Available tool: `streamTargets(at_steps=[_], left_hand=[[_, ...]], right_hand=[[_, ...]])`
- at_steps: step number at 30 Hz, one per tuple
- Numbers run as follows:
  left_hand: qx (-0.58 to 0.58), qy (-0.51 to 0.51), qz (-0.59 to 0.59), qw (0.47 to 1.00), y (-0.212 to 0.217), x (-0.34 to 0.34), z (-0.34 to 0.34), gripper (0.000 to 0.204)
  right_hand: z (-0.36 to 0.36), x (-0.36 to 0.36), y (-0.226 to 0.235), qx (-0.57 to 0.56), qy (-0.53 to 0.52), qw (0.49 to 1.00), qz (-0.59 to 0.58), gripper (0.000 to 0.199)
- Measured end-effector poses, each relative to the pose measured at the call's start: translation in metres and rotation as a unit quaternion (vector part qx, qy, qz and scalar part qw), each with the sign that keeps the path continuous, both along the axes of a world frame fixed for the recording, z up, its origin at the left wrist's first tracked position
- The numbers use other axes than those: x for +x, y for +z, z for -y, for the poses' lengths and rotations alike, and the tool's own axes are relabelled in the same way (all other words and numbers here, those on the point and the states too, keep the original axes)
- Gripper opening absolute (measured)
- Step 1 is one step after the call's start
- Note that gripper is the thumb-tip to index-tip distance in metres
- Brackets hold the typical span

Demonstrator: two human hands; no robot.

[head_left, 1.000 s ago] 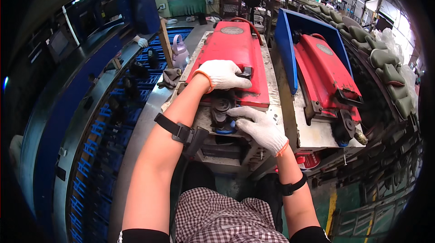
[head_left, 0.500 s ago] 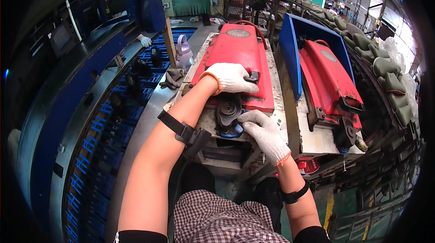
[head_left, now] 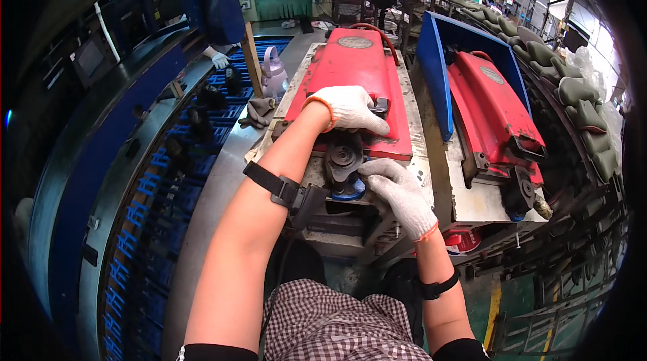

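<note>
A long red machine cover [head_left: 360,64] lies on a worn, pale workbench in front of me. My left hand [head_left: 347,108], in a white knit glove, is closed around a black handle [head_left: 381,106] at the cover's near end. Just below that end sits a dark round sole-shaped part [head_left: 344,155] with a blue piece [head_left: 349,190] under it. My right hand [head_left: 399,192], also gloved, has its fingers bent together with the tips against the right side of this dark part. What those fingertips hold, if anything, is hidden.
To the right stands a second red machine [head_left: 495,112] with a blue guard [head_left: 441,78]. Left is a conveyor with blue slats [head_left: 145,186]. A lilac bottle [head_left: 274,77] and grey gloves [head_left: 257,113] rest beside the bench. Another person's gloved hand [head_left: 220,60] shows beyond.
The whole view has shifted slightly. My left hand stays on the handle and my right hand stays at the dark part, with hardly any movement between them.
</note>
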State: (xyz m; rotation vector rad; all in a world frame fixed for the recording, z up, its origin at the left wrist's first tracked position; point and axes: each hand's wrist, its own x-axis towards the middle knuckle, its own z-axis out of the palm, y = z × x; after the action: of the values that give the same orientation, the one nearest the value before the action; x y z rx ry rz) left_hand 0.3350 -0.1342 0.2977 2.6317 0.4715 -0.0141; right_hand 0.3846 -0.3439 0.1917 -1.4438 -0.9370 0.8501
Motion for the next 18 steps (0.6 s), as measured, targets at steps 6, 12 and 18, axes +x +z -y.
streamTargets(at_steps=[6,12,18], left_hand=[[0.006,-0.003,0.002,1.000,-0.0017,0.0016,-0.0005,0.060],[0.001,0.000,0.013,1.000,-0.0011,-0.0013,0.0005,0.059],[-0.002,0.005,0.006,1.000,0.0002,-0.0002,0.0027,0.058]], right_hand=[[0.0009,-0.0005,-0.0026,0.011,-0.002,1.000,-0.019,0.028],[0.0019,-0.0038,0.0018,0.010,-0.006,1.000,-0.023,0.028],[0.0015,-0.0014,-0.0004,0.010,-0.006,1.000,-0.025,0.028]])
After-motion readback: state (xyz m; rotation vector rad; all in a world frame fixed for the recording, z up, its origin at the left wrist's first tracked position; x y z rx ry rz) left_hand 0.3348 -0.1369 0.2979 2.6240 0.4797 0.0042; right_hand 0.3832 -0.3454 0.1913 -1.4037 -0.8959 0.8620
